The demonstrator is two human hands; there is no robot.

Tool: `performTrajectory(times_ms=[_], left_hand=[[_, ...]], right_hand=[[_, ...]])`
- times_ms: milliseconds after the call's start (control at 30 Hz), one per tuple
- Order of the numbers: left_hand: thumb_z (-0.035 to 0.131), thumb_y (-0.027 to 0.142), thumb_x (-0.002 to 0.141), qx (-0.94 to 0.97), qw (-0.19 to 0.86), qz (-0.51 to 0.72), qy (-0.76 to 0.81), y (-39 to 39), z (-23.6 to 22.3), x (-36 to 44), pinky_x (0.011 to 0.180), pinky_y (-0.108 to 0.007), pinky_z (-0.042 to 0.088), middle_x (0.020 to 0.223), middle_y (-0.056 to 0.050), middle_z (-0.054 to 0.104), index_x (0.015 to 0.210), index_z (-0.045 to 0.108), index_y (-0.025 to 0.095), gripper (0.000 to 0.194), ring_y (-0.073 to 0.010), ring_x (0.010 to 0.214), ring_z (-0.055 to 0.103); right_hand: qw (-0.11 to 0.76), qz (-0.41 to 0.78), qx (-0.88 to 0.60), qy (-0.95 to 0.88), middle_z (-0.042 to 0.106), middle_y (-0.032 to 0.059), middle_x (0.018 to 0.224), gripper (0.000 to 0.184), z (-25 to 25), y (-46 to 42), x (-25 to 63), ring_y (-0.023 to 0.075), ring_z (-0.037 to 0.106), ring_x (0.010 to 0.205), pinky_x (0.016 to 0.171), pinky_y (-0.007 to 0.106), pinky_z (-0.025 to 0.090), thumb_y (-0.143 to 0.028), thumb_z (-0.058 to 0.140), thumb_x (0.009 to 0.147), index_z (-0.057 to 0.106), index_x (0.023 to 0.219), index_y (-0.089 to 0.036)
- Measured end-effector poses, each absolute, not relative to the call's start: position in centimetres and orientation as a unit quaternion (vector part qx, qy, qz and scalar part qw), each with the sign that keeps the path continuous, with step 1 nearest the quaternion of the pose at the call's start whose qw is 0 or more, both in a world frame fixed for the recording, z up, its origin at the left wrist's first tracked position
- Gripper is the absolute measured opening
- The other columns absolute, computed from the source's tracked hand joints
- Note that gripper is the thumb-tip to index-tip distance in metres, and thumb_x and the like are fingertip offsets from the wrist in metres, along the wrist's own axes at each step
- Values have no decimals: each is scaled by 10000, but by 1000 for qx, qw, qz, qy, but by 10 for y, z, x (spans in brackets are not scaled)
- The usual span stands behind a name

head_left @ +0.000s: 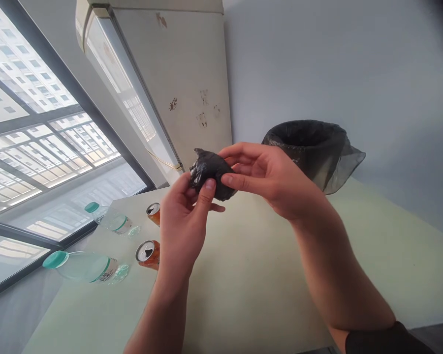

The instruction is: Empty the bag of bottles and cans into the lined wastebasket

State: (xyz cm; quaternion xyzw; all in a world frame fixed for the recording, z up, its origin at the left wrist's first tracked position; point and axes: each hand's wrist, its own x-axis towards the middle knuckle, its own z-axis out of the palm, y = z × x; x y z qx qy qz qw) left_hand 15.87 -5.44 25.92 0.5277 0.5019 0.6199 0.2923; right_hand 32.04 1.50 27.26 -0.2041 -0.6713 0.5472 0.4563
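Observation:
A crumpled black plastic bag is held up above the table in both hands. My left hand grips its lower left side, thumb pressed on the front. From the right, my right hand pinches the bag's right edge between thumb and fingers. Behind my right hand stands a bin lined with a black bag, its liner folded over the rim and a loose corner hanging out to the right. The bin's lower part is partly hidden by my right arm.
Two clear plastic bottles with green caps, a nearer one and a farther one, stand on the pale table at left. Beside them are two opened orange cans, partly behind my left hand. A fridge and a window are beyond.

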Motion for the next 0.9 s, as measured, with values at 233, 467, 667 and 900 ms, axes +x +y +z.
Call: performTrajectory(times_ms=[233,467,667,900], left_hand=[[765,403,927,524,244,635,513,-61,266,157,740,-287,649,1116,-62,757,1114,719,238,254,-260,1105,726],[833,310,866,529,236,643,500,-61,266,155,761,-294,661,948,-22,729,955,710,231,172,-205,968,738],[838,296,861,536,241,645,489,-61,263,155,829,-341,674,947,-32,755,961,751,220,152,-207,956,744],[848,266,847,522,227,662,488,-61,261,159,811,-339,672,919,-25,779,945,782,220,128,-191,862,756]], right_hand=[[474,516,-213,-681,755,63,1110,333,272,17,323,259,684,1070,974,472,576,-398,821,843,754,1137,-255],[457,522,-209,-689,719,74,1260,503,271,14,321,280,653,1212,1006,477,568,-423,855,825,711,1294,-308],[451,562,-190,-667,772,74,1071,448,271,12,321,273,713,1048,884,447,603,-470,888,776,780,1152,-254],[468,552,-202,-660,783,69,993,345,273,12,320,261,723,974,818,419,616,-438,899,759,810,1020,-232]])
